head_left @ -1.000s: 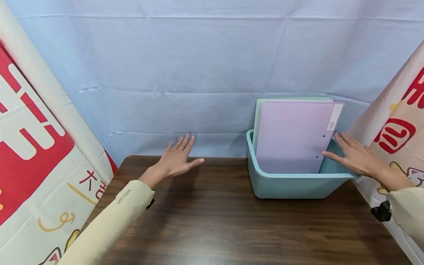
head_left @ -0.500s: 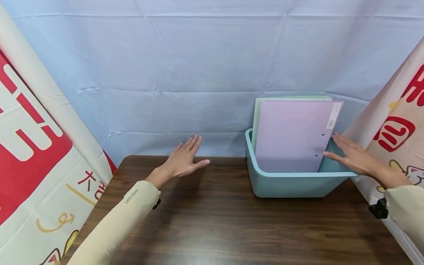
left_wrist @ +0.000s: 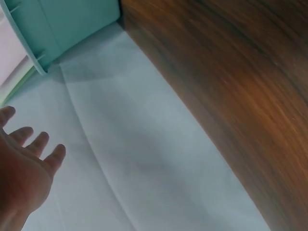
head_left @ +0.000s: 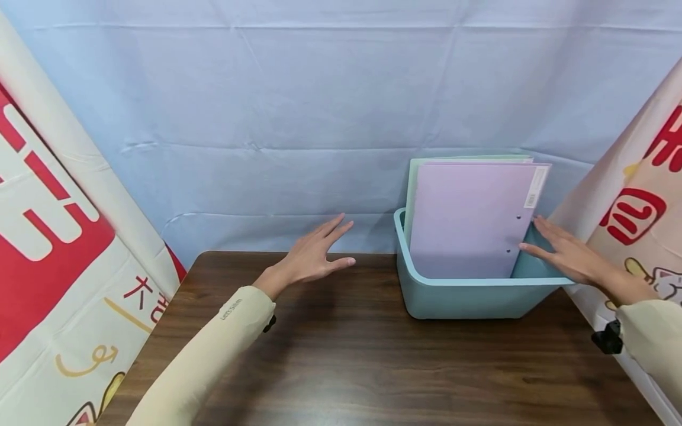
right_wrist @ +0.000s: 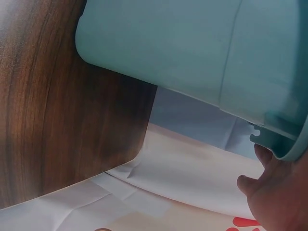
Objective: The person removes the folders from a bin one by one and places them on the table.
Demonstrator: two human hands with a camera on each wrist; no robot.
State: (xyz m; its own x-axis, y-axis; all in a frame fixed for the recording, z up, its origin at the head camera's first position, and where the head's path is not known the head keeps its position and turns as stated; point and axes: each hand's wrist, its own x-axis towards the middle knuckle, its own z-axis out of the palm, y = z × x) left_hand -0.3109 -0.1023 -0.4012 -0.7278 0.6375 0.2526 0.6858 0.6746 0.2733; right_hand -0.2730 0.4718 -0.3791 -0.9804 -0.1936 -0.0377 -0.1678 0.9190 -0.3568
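Observation:
My left hand [head_left: 306, 257], fingers spread and thumb apart, hovers over the far part of the wooden table [head_left: 341, 361]. It holds nothing; its palm and fingertips [left_wrist: 57, 151] also show in the left wrist view. My right hand [head_left: 578, 254] rests along the right rim of a blue-green plastic bin [head_left: 479, 300]. Its thumb reaches over the inside, and two fingertips show outside the rim in the right wrist view. Standing upright in the bin are a purple folder [head_left: 469, 222] with a white label and, behind it, a pale green folder [head_left: 412, 189]. Their lower parts are hidden.
A pale blue cloth [head_left: 266, 118] hangs behind the table's far edge. White cloths with red print hang at the left [head_left: 48, 236] and right [head_left: 629, 213]. The bin stands near the table's far right corner.
My left hand has moved right toward the bin, its thumb still spread from the fingers. My right hand stays at the bin's rim, and the bin and folders have not moved.

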